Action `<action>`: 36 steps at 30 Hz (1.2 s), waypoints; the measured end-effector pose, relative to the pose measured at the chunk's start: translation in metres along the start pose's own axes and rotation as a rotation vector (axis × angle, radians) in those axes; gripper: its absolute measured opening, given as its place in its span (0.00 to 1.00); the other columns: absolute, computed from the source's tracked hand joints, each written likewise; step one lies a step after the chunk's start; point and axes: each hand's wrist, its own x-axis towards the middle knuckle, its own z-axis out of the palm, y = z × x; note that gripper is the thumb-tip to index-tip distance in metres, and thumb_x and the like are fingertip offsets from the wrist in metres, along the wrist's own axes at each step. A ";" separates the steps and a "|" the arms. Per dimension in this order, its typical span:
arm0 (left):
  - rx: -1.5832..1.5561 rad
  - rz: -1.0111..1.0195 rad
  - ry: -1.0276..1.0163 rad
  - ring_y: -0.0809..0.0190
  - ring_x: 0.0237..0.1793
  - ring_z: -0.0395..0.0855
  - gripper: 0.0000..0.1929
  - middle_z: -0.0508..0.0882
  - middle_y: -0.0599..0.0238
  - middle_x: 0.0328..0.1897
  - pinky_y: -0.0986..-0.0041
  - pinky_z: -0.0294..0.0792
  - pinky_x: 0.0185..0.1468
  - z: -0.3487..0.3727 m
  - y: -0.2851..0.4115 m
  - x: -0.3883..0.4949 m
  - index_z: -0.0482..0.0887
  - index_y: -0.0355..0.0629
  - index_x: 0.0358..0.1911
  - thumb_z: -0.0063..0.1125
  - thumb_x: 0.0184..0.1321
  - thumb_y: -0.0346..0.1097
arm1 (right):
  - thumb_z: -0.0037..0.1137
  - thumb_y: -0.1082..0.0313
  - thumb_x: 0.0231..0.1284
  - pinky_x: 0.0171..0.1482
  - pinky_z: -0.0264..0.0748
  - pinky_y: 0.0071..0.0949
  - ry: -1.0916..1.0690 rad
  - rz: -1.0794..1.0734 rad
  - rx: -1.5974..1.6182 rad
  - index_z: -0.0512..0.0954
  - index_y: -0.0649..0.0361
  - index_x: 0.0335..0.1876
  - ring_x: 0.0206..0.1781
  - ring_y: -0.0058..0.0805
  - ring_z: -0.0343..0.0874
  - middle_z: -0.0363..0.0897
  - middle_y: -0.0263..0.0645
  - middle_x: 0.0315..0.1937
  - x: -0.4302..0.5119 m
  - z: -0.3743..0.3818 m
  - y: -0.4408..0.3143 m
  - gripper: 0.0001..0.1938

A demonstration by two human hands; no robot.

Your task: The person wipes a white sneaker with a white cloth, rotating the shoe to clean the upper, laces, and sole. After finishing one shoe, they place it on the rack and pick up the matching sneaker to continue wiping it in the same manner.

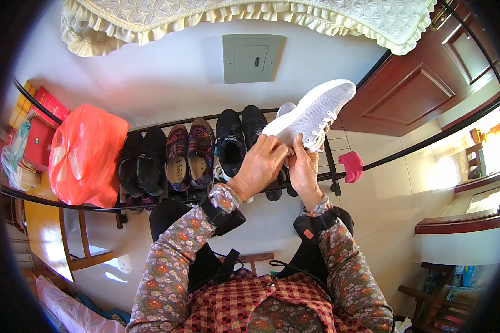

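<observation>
A grey knit sneaker [306, 112] with a white sole and white laces is held tilted above the right end of the shoe rack. My right hand [304, 168] grips it near the heel and collar, thumb up beside the laces. The fingers of my left hand [260, 166] are bent against its heel end; what they pinch there is hidden. Behind the sneaker, part of another light shoe [286, 109] shows. Left of it on the rack stand black sneakers [230, 141], patterned cloth shoes [178, 156] and black shoes with dark lining [151, 160].
A black metal rack frame [400, 152] curves across the view, with a pink cloth [351, 166] on its bar. A knotted red plastic bag [87, 156] sits at the rack's left, near red boxes [41, 143]. Above hangs a cream ruffled cover [250, 10]; a brown door [404, 91] is at right.
</observation>
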 end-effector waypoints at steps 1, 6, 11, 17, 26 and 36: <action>0.001 0.025 -0.024 0.51 0.42 0.77 0.14 0.77 0.59 0.41 0.64 0.76 0.46 0.002 0.003 -0.003 0.84 0.41 0.41 0.67 0.49 0.23 | 0.59 0.61 0.74 0.49 0.78 0.23 0.056 -0.030 -0.007 0.68 0.48 0.67 0.53 0.19 0.76 0.76 0.29 0.57 0.001 0.002 -0.001 0.20; -0.084 0.019 -0.062 0.52 0.42 0.77 0.14 0.78 0.61 0.40 0.65 0.76 0.46 0.009 0.007 -0.008 0.85 0.42 0.40 0.66 0.49 0.21 | 0.58 0.59 0.74 0.62 0.73 0.33 0.122 -0.113 0.033 0.69 0.50 0.68 0.60 0.26 0.75 0.75 0.32 0.61 0.008 0.006 -0.010 0.21; -0.220 -0.137 0.134 0.51 0.45 0.79 0.14 0.80 0.59 0.41 0.65 0.76 0.48 0.000 -0.007 0.005 0.86 0.43 0.44 0.68 0.53 0.22 | 0.56 0.55 0.75 0.64 0.72 0.35 0.084 -0.018 0.055 0.68 0.54 0.69 0.62 0.28 0.74 0.75 0.34 0.61 0.006 0.003 -0.015 0.23; -0.191 -0.094 0.137 0.49 0.44 0.78 0.12 0.79 0.59 0.41 0.62 0.76 0.47 -0.005 -0.002 0.006 0.84 0.41 0.41 0.68 0.53 0.22 | 0.53 0.53 0.77 0.66 0.72 0.37 -0.071 0.043 0.100 0.67 0.53 0.70 0.64 0.28 0.73 0.73 0.34 0.63 0.001 0.007 -0.017 0.24; -0.081 -0.143 0.163 0.49 0.46 0.76 0.15 0.78 0.58 0.42 0.63 0.74 0.49 -0.003 -0.010 0.005 0.85 0.41 0.44 0.66 0.53 0.20 | 0.53 0.54 0.77 0.68 0.70 0.38 -0.004 0.086 0.195 0.66 0.51 0.70 0.67 0.29 0.70 0.72 0.33 0.65 0.001 0.008 -0.019 0.23; -0.118 -0.288 0.163 0.47 0.46 0.77 0.09 0.78 0.56 0.42 0.61 0.75 0.49 -0.011 -0.020 0.013 0.84 0.41 0.42 0.64 0.59 0.23 | 0.53 0.54 0.77 0.69 0.69 0.40 -0.031 0.108 0.046 0.67 0.51 0.70 0.68 0.30 0.70 0.73 0.34 0.64 -0.006 0.011 -0.007 0.22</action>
